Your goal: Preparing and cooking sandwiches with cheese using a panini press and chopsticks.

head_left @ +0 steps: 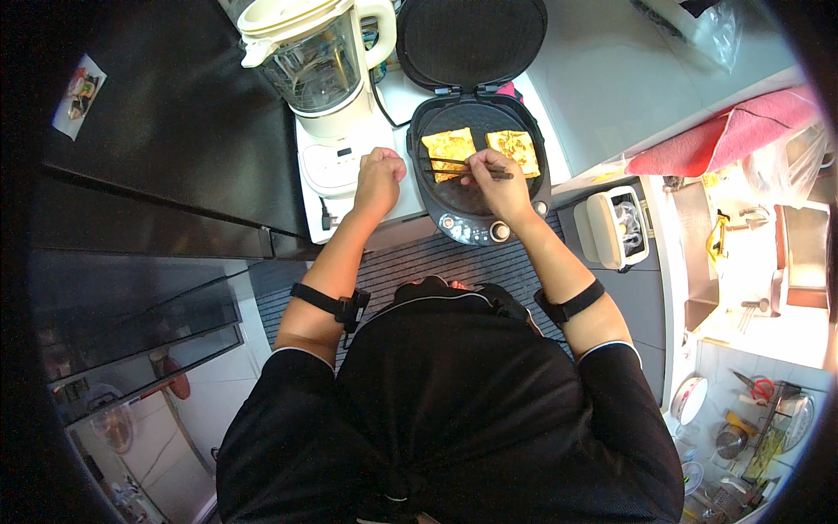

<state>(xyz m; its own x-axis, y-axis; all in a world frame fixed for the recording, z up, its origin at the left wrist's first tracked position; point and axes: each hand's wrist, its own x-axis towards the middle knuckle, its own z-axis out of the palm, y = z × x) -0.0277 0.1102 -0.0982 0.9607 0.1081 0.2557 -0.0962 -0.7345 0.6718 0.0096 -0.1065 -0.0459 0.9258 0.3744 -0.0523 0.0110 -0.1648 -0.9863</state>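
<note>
My right hand (492,175) grips a pair of dark chopsticks (447,160) above an open electric griddle (458,203). On its black plate lie two browned, egg-coated rectangular pieces of food. The chopstick tips reach over the left piece (452,141); whether they touch it I cannot tell. The right piece (517,149) lies partly behind my hand. The griddle's round lid (470,39) is tilted back on its hinges. My left hand (381,180) is curled with nothing visible in it, between the griddle and the base of a cream blender (327,160).
The blender's clear jug (321,72) rises beside a black cabinet-like surface (190,118) at left. Right of the griddle are a grey countertop (622,78), a pink towel (727,134) and a lidded bin (615,226). A striped mat (393,265) covers the floor.
</note>
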